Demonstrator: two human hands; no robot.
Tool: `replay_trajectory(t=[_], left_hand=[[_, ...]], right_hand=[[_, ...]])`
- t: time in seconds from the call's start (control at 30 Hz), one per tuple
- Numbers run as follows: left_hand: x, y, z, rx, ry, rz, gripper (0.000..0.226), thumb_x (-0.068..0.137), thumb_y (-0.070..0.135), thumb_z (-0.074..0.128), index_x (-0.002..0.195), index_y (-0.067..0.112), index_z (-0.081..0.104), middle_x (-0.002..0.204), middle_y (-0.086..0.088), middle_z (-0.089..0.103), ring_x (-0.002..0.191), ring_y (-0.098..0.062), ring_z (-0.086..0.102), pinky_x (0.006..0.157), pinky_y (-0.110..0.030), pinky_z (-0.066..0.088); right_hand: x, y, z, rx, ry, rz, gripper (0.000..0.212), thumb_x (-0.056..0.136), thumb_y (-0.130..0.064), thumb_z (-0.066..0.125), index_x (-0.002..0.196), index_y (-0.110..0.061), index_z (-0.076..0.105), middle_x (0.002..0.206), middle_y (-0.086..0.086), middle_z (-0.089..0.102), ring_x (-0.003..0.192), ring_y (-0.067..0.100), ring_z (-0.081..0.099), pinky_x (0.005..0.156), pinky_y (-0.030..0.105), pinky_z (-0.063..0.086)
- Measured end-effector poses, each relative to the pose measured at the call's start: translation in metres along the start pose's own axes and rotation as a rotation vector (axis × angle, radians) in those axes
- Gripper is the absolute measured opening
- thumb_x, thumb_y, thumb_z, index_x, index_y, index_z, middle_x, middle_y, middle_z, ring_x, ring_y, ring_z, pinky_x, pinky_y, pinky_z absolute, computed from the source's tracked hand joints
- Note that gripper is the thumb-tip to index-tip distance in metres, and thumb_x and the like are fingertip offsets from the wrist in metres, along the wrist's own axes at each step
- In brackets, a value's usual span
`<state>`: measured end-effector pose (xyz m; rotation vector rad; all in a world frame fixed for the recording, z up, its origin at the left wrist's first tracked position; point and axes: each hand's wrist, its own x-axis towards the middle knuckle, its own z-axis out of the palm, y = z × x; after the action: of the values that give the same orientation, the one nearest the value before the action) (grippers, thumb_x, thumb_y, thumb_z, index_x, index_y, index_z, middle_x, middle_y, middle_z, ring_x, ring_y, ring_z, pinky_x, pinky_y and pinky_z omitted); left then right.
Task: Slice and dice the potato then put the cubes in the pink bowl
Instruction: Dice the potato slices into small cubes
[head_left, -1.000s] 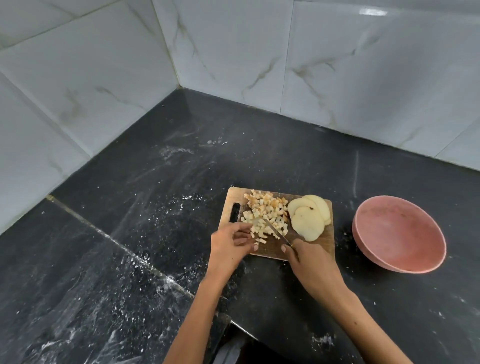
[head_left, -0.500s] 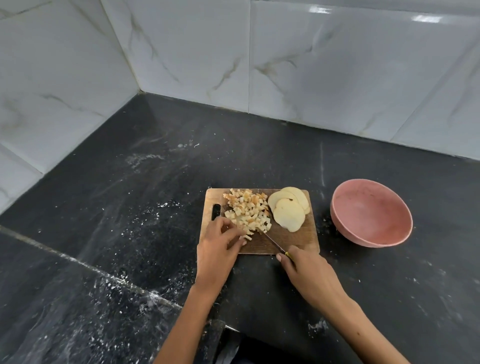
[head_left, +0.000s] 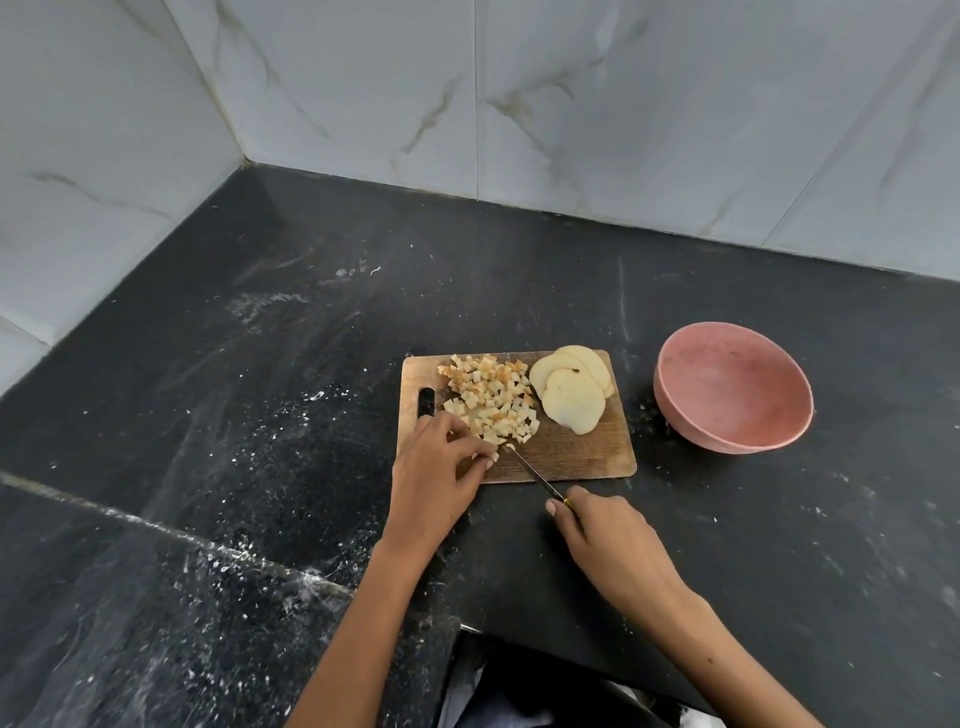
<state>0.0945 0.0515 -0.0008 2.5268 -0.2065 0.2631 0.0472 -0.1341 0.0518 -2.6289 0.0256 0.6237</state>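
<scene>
We see a black speckled desk in a marble-tiled corner. Our right hand grips the knife, tip pointing up-left at the cubes; our left hand pinches a piece on the board, pink bowl right.

From where I watch, the work surface is a black speckled stone counter, dusted with white streaks and flecks, thickest toward its left half. A pale seam runs diagonally across the slab at lower left. The counter sits in a corner where two walls meet. Both walls are clad in large glossy white marble-look tiles with faint grey and tan veining, split by thin grout lines. The light is soft and even, and I see a dull sheen on the stone.
</scene>
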Motion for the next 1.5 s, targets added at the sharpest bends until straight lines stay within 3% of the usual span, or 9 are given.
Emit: replay_trajectory(t=[0.27,0.4,0.57,0.7,0.97,1.2,1.4,1.5], left_hand=[[0.015,0.006,-0.006,0.214,-0.145,0.01,0.016,0.083,0.037,0.072,0.092,0.024,0.07,0.099,0.009,0.054,0.098,-0.01,0.045,0.086,-0.026,0.036],[0.011,0.005,-0.006,0.149,-0.107,-0.04,0.011,0.081,0.032,0.075,0.089,0.024,0.074,0.092,0.01,0.054,0.092,-0.008,0.042,0.082,-0.022,0.03],[0.003,0.005,0.002,0.086,-0.014,-0.103,0.005,0.077,0.024,0.077,0.08,0.021,0.075,0.085,0.01,0.057,0.086,-0.009,0.047,0.078,-0.025,0.036],[0.005,0.009,0.003,0.067,0.003,-0.18,0.005,0.077,0.026,0.076,0.078,0.021,0.076,0.085,0.009,0.059,0.087,-0.01,0.05,0.077,-0.021,0.029],[0.006,0.016,0.003,-0.032,0.0,-0.327,0.002,0.078,0.025,0.074,0.076,0.024,0.074,0.087,0.009,0.059,0.094,-0.012,0.051,0.084,-0.022,0.029],[0.002,0.017,0.004,-0.096,-0.016,-0.368,0.003,0.079,0.026,0.076,0.08,0.025,0.074,0.089,0.01,0.056,0.097,-0.011,0.049,0.083,-0.027,0.04],[-0.007,0.019,0.0,-0.312,0.13,-0.429,0.018,0.069,0.016,0.085,0.078,0.019,0.071,0.083,0.006,0.06,0.073,-0.004,0.057,0.068,-0.012,0.046],[-0.007,0.021,-0.003,-0.404,0.151,-0.497,0.022,0.067,0.008,0.086,0.078,0.013,0.068,0.075,0.005,0.065,0.068,-0.005,0.061,0.063,-0.012,0.049]], right_hand=[[0.006,-0.008,0.004,0.05,-0.007,0.0,0.035,0.103,-0.041,0.033,0.073,-0.023,0.038,0.072,-0.004,0.05,0.065,0.015,0.048,0.058,0.033,0.035],[0.008,-0.015,0.008,0.058,-0.033,-0.006,0.034,0.103,-0.039,0.032,0.074,-0.023,0.037,0.074,-0.003,0.052,0.064,0.013,0.048,0.053,0.03,0.034],[0.01,-0.024,0.012,-0.058,-0.069,0.014,0.029,0.105,-0.036,0.027,0.103,-0.014,0.046,0.101,0.01,0.061,0.09,0.027,0.057,0.068,0.034,0.038],[0.019,-0.029,0.013,-0.126,-0.099,0.015,0.032,0.105,-0.033,0.027,0.115,-0.01,0.047,0.109,0.012,0.061,0.099,0.029,0.06,0.07,0.034,0.039],[0.013,-0.014,0.007,-0.137,-0.181,-0.025,0.023,0.105,-0.035,0.026,0.095,-0.017,0.035,0.092,0.009,0.055,0.089,0.027,0.059,0.067,0.034,0.039],[0.017,-0.017,0.008,-0.196,-0.143,-0.048,0.028,0.106,-0.032,0.026,0.11,-0.01,0.044,0.106,0.014,0.059,0.098,0.032,0.059,0.069,0.036,0.038],[0.008,0.002,-0.008,-0.17,-0.104,-0.034,0.025,0.105,-0.036,0.028,0.094,-0.015,0.038,0.096,0.01,0.059,0.092,0.03,0.06,0.067,0.034,0.04],[0.013,0.006,-0.016,-0.202,-0.032,-0.083,0.027,0.104,-0.04,0.029,0.09,-0.018,0.037,0.094,0.007,0.059,0.09,0.03,0.06,0.066,0.035,0.039]])
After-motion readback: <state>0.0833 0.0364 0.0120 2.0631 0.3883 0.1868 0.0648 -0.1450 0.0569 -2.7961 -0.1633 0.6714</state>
